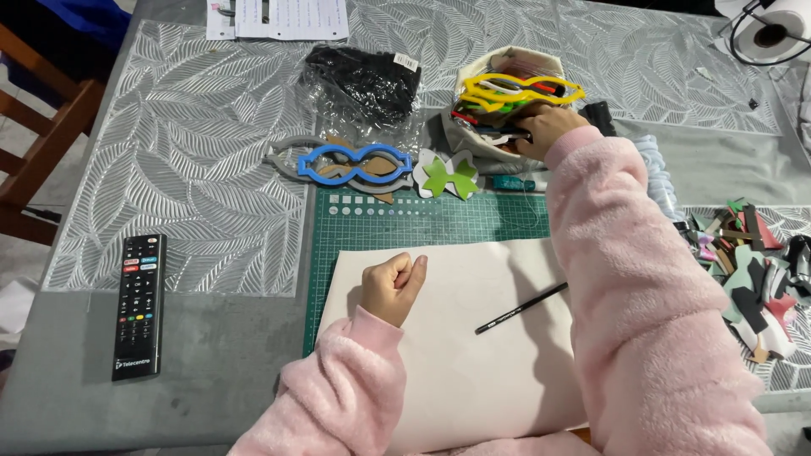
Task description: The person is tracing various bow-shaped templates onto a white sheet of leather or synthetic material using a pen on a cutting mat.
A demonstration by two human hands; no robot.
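My left hand (394, 285) rests as a loose fist on a large cream sheet (473, 371) that lies over a green cutting mat (422, 224). It holds nothing. My right hand (547, 128) reaches forward into a white container (507, 66) packed with coloured foam cut-outs, fingers curled among the pieces; what it grips is hidden. A yellow mask-shaped outline (517, 89) lies across the container's top. On the sheet, near my right forearm, lies a black pencil (520, 308).
A blue mask outline (355, 163) over grey and brown ones and a green-and-white butterfly shape (448, 176) lie above the mat. A black remote (139, 306) sits at the left, a black plastic bag (365, 80) behind, foam scraps (752, 270) at the right.
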